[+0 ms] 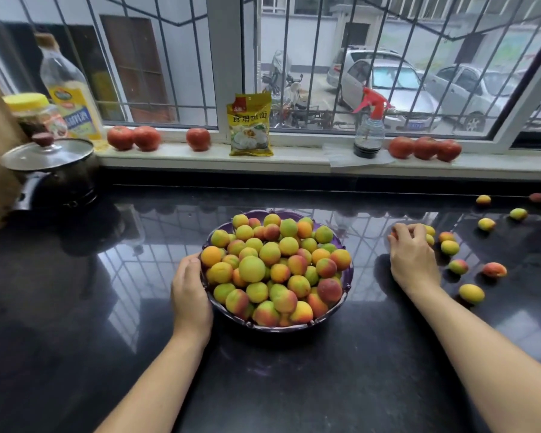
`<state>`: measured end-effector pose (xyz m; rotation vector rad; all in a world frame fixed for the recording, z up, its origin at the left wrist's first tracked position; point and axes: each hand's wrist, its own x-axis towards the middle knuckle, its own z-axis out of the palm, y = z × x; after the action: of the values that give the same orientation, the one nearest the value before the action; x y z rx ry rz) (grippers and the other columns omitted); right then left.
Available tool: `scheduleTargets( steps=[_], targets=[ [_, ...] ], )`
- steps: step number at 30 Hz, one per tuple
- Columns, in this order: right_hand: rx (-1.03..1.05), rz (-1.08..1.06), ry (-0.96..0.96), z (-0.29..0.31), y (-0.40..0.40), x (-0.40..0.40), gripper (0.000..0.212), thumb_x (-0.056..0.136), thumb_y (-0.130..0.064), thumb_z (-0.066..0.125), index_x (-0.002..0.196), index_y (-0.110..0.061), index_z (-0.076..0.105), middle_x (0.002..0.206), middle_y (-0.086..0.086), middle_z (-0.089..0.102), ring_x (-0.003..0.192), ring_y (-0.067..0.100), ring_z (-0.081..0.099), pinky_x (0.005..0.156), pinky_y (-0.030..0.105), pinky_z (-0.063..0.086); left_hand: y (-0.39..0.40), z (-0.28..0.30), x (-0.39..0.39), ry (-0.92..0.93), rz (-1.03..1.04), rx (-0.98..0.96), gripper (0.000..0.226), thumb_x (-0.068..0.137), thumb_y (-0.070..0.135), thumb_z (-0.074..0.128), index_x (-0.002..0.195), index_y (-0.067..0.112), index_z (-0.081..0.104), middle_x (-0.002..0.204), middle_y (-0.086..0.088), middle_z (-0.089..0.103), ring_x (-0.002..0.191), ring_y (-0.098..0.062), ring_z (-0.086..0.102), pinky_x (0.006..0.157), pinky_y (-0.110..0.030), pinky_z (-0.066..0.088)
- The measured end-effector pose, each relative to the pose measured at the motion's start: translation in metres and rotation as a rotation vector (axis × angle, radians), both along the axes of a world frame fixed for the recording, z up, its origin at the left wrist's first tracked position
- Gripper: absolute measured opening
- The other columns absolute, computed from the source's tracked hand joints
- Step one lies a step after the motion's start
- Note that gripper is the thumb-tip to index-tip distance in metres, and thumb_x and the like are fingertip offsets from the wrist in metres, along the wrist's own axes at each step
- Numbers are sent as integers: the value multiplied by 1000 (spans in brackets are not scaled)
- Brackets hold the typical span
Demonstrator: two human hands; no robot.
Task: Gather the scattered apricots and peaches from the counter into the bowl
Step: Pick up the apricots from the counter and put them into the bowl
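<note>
Steadying the purple bowl [346, 293] with our left hand [190, 292] cupped on its rim, we curl our right hand [412, 256] around a few apricots [429, 235] on the counter [294, 370]. Next, we judge, comes carrying them onto the heaped pile without spilling; scattered fruit [471, 293] remains rightward.

Home kitchen, glossy black stone table [75, 307], lidded cooking pot [49, 170], cooking oil bottle [67, 92], tomatoes [133, 138] ripening on barred window's sill [294, 157]
</note>
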<state>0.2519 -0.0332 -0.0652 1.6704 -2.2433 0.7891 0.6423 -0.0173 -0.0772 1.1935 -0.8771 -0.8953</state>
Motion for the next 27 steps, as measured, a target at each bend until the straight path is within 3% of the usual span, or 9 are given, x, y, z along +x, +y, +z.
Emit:
scheduleTargets(
  steps=[4,6,10,12,14,16,18,23,27],
  targets=[
    [-127,51,-196,26,-1,22,17,100,-15,57,113,-7,62,114,16,49,96,32,55,77,34,43,1,3,-1,-37,7,-5,36,96,33,42,96,12,71,87,11,70,78,9,61,73,-16,48],
    [-206,120,-285,56,-6,46,18,98,-13,60,114,-11,68,115,13,53,99,25,55,83,26,39,0,2,0,-26,6,13,34,92,38,42,94,20,70,85,21,72,79,9,61,74,-18,49],
    [-89,469,-390,120,-14,101,19,95,-16,64,107,-26,75,106,-5,53,90,11,57,86,20,42,-2,-2,2,-37,25,23,33,91,42,42,91,24,69,86,19,71,91,-6,63,81,-26,49],
    [74,613,-314,137,-18,131,22,96,-17,62,106,-31,76,106,-8,50,89,5,53,86,18,41,-2,-3,3,-21,10,13,33,92,41,43,91,23,71,88,14,73,92,-14,64,83,-31,51],
    [270,650,-143,144,-26,159,31,99,-19,54,121,-35,70,112,-7,47,98,11,53,91,23,44,-3,-4,3,-18,-3,20,32,92,40,44,91,23,72,89,12,74,93,-17,65,85,-38,51],
    [378,639,65,146,-36,180,46,100,-21,49,144,-37,51,118,-7,46,105,16,52,94,30,47,-3,-4,3,-13,-12,23,32,92,40,44,90,24,72,89,11,74,95,-18,65,86,-41,52],
    [402,648,121,147,-42,194,57,98,-20,53,152,-32,37,119,-7,52,107,16,54,95,32,49,-3,-3,4,-8,-12,38,32,91,41,44,89,25,72,88,13,73,94,-17,65,87,-42,52],
    [394,701,60,156,-52,197,36,94,-19,65,129,-23,58,102,-11,62,96,11,60,81,23,47,0,3,2,-6,-13,44,32,89,42,42,90,27,70,85,21,72,88,0,64,79,-30,49],
    [551,819,162,158,-48,201,34,91,-21,71,123,-28,65,101,-16,60,92,5,57,78,23,46,1,2,2,-6,-14,35,30,90,42,42,91,29,70,89,15,73,90,-4,64,79,-27,49]
  ],
)
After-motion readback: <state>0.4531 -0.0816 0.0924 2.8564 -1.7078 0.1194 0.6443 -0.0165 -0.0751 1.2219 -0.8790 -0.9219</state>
